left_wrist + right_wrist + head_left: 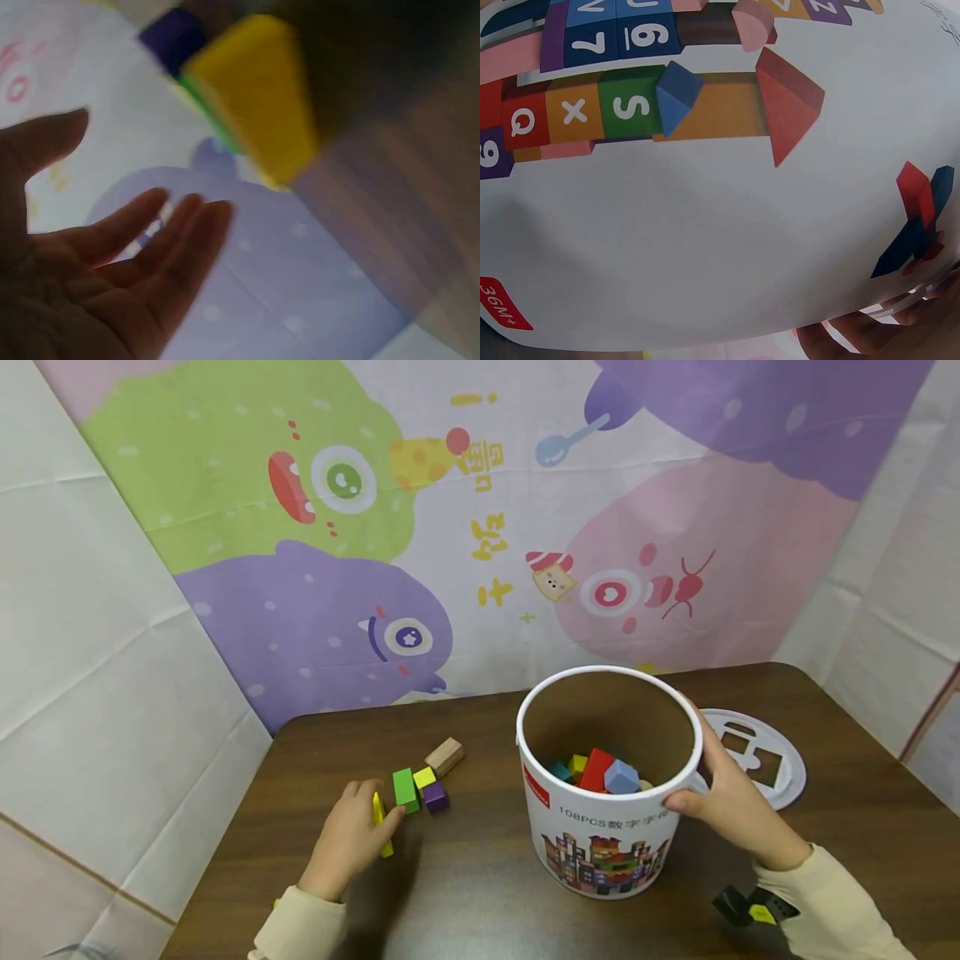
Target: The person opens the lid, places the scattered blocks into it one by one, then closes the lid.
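Note:
My left hand (352, 831) hovers around a yellow block (387, 849) on the table, with its fingers spread. In the left wrist view that yellow block (259, 97) appears just beyond the loosely extended fingertips, with a gap between. My right hand (738, 806) holds the rim of a white bucket (551, 818), thumb over the near edge and the other fingers along its far side. Inside the bucket lie several blocks, among them a red block (597, 768) and a light blue block (622, 777). Printed letter and number blocks cover the bucket wall (667, 240) in the right wrist view.
Just right of my left hand, a green block (405, 791), a small yellow cube (425, 777) and a purple block (435, 797) sit clustered. Behind them lies a natural wood block (445, 757). A white lid with cutouts (791, 777) rests right of the bucket.

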`<action>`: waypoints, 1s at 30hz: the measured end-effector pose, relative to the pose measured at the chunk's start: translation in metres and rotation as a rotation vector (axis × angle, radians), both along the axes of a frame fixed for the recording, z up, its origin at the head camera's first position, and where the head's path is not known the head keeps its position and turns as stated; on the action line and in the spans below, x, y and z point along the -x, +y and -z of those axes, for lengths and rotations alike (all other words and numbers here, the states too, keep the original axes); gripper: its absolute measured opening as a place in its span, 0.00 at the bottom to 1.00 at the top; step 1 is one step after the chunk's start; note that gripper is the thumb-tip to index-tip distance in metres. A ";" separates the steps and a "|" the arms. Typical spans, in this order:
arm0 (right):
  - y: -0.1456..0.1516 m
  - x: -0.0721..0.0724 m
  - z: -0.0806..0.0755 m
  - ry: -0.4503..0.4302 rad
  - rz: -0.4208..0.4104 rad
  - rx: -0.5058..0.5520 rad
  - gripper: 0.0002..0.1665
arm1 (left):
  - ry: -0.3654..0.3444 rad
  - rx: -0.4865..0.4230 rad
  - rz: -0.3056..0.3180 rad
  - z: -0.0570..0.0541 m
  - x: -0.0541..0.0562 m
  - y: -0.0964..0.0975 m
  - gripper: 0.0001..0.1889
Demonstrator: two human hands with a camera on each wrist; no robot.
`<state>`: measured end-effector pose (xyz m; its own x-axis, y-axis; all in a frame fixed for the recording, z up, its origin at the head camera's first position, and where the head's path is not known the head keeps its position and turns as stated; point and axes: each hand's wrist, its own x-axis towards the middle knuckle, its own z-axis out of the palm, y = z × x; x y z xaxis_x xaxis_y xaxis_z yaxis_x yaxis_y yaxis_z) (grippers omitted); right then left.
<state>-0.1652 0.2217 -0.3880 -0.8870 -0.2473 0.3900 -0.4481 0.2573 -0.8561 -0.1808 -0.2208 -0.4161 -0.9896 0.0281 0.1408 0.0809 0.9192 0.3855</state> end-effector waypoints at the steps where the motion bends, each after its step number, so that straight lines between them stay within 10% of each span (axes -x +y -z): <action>1: 0.000 0.000 0.000 -0.003 0.003 -0.001 0.60 | -0.020 0.025 -0.009 0.004 -0.001 -0.003 0.28; 14: 0.001 -0.003 0.001 -0.030 0.012 0.002 0.59 | -0.096 0.019 -0.087 0.026 0.001 -0.016 0.15; 30: 0.000 -0.001 0.000 -0.023 0.006 0.004 0.60 | -0.022 0.031 -0.098 0.010 0.006 -0.024 0.08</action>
<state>-0.1637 0.2217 -0.3876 -0.8972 -0.2408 0.3702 -0.4267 0.2565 -0.8673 -0.1864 -0.2446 -0.4266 -0.9907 -0.0654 0.1193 -0.0185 0.9337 0.3575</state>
